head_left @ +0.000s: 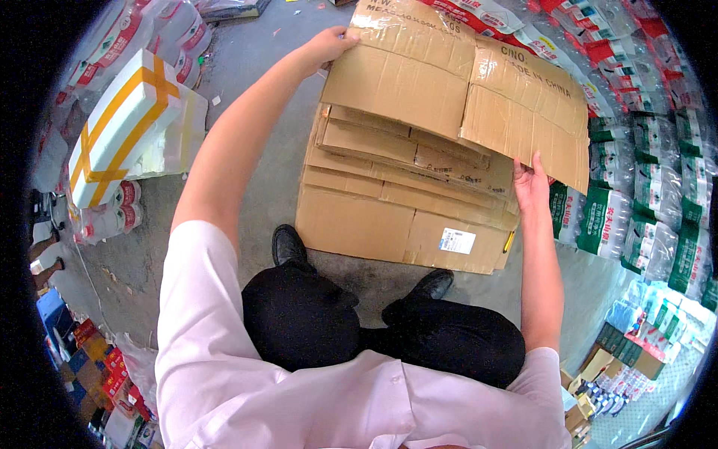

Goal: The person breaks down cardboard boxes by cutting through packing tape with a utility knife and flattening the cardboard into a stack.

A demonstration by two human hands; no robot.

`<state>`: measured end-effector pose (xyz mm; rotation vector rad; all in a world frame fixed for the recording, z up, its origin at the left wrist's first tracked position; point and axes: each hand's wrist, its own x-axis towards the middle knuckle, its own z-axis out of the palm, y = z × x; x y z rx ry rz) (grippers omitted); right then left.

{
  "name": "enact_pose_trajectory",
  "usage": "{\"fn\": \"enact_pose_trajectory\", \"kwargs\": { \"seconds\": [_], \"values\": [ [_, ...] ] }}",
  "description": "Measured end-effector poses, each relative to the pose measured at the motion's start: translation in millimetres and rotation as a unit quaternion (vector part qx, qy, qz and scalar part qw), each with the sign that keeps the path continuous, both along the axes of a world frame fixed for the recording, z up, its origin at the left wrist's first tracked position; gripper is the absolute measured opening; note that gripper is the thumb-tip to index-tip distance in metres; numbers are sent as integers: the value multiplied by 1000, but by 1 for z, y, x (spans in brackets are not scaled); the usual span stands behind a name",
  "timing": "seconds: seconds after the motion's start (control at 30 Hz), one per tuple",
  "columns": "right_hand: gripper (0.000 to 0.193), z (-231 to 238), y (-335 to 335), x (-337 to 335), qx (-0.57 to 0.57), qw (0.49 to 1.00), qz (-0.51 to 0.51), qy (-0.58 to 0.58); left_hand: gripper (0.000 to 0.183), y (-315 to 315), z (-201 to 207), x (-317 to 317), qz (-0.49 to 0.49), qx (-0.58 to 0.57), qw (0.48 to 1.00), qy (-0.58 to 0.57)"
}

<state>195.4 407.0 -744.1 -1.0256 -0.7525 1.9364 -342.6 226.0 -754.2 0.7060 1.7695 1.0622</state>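
Between my hands is a flattened cardboard box (419, 82), brown and creased down the middle, with dark print on its far part. My left hand (333, 46) grips its left edge, the thumb on top and the other fingers mostly hidden. My right hand (531, 183) pinches its near right edge, fingers partly behind the board. Beneath it lies a stack of flattened cardboard boxes (359, 209) on the floor, in front of my shoes. The held sheet sits tilted above the stack; whether its far edge touches the stack is hidden. A white label (456, 241) is on the lowest visible box.
Shrink-wrapped bottle packs (606, 217) are piled along the right and far right. At left, a white foam box (123, 131) with yellow tape leans near large wrapped bottles (176, 37). Colourful cartons (97, 359) stand at lower left, and more goods (621, 367) at lower right.
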Motion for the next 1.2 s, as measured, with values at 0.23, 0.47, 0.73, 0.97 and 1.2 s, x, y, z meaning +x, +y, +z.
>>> {"fn": "enact_pose_trajectory", "kwargs": {
  "seconds": [0.23,0.47,0.73,0.97,1.2],
  "values": [
    [31,4,7,-4,-19,1000,14,15,55,13,-17,-2,-3,-11,999,34],
    [32,0,-3,-3,-8,1000,-3,-11,60,17,-43,17,34,56,998,-21],
    [32,-8,5,2,-18,1000,-1,13,59,22,-54,8,76,51,993,-70],
    [35,25,-27,48,4,999,-23,44,52,-34,14,44,102,149,961,-211],
    [41,49,-139,117,-53,964,-231,-123,50,-159,-5,145,22,32,951,-306]
  ]
}}
